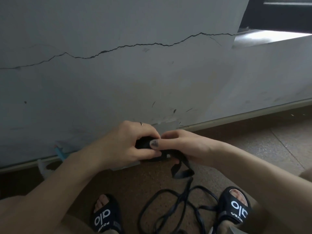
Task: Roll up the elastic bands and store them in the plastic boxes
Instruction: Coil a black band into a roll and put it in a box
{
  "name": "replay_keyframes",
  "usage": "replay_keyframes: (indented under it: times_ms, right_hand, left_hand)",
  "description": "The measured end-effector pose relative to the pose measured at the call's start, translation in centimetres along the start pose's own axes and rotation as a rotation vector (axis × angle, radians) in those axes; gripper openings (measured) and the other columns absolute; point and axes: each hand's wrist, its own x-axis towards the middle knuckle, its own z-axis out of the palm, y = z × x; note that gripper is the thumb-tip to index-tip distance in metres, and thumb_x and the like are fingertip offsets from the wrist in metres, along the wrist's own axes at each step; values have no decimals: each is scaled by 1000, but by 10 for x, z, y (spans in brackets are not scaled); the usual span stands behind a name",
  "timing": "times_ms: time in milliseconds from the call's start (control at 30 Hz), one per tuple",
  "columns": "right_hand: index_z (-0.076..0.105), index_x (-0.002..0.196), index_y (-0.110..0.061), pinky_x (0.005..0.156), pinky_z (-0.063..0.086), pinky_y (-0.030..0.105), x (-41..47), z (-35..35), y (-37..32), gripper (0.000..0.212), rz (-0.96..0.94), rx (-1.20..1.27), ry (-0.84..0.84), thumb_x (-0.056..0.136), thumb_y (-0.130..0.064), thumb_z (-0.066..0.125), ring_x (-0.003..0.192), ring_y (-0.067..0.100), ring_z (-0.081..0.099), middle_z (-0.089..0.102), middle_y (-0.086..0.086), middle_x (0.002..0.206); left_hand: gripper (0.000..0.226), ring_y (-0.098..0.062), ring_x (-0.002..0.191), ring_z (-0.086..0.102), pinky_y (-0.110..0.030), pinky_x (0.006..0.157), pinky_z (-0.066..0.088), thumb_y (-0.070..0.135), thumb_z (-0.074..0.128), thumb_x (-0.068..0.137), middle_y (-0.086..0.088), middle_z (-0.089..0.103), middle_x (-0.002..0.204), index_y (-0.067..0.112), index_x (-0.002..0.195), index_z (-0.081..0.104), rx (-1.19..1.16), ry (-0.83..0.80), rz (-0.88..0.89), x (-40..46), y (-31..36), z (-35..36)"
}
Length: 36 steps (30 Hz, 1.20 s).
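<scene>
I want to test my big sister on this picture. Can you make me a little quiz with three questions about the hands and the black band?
1. True or false: both hands hold the black elastic band.
2. Where does the loose part of the band lie? A) on a table B) on the floor between the two slippers C) in a box
3. Fill in: the left hand has its grip on the ______ part of the band.

Key: 1 true, the right hand holds it too. 2 B, near the left slipper and right slipper. 3 rolled-up.

wall (118,78): grey, long crack | floor (253,149): brown speckled tile | window (283,12): top right, daylight
</scene>
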Motion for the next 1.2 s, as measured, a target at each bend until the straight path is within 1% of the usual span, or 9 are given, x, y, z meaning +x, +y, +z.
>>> replay_keyframes:
  times_ms: [167,367,467,600,667,800,967,1067,1200]
  right_hand:
    - [67,119,-14,55,34,24,-8,-9,-5,63,15,66,-27,84,-67,62,61,14,43,64,7,83]
    - [57,124,7,58,26,29,-9,-16,-5,73,-90,199,95,79,-49,72,54,12,31,41,1,66]
    - [61,131,-8,58,28,26,-9,-9,0,59,-114,314,-12,93,-53,62,55,10,31,52,5,76]
    - [60,135,-26,64,35,25,-11,1,-2,50,-84,367,-200,104,-61,41,58,11,31,66,30,122]
    - [65,120,-26,65,33,29,-12,4,-4,44,-104,470,-250,106,-58,39,55,11,29,67,24,110]
    - [63,107,-20,62,30,28,-12,2,-2,36,-121,434,-159,102,-52,49,55,10,33,58,0,80]
    - [70,109,-5,54,34,26,-1,9,-1,71,-25,45,116,80,-70,67,58,11,47,60,-6,66]
    - [70,116,-10,60,42,26,1,8,-3,78,42,-12,110,77,-77,67,68,13,56,66,2,82]
    - [65,129,-15,69,45,27,-5,-3,-8,64,45,170,-112,89,-64,61,86,22,52,57,12,106]
  left_hand:
    - [30,-6,90,69,-18,70,53,53,64,85,16,71,94,31,104,70,-161,157,-79,-6,-6,-18]
    - [22,-11,91,71,-30,74,57,50,67,87,12,72,94,35,102,69,-326,240,-163,-9,-9,-20]
    - [29,-13,95,70,-31,77,57,56,61,84,10,72,97,37,105,68,-389,289,-161,-7,-5,-17]
    - [29,-14,98,70,-29,77,59,57,59,84,9,72,98,38,106,68,-441,356,-166,-5,-2,-10]
    - [30,-15,99,70,-31,79,59,57,59,85,8,72,99,38,106,68,-470,368,-176,-4,-1,-6]
    - [32,-10,95,70,-25,75,59,56,63,81,12,70,99,37,107,66,-383,265,-182,-5,1,-12]
    - [22,-5,88,68,-30,72,55,39,77,86,15,70,93,32,106,72,-87,22,-117,1,6,-2]
    - [18,-8,88,68,-34,72,54,32,77,88,13,71,93,26,105,74,-81,20,-99,5,5,1]
    - [27,-8,89,70,-23,71,55,47,70,86,14,72,94,29,106,72,-175,128,-85,1,3,-3]
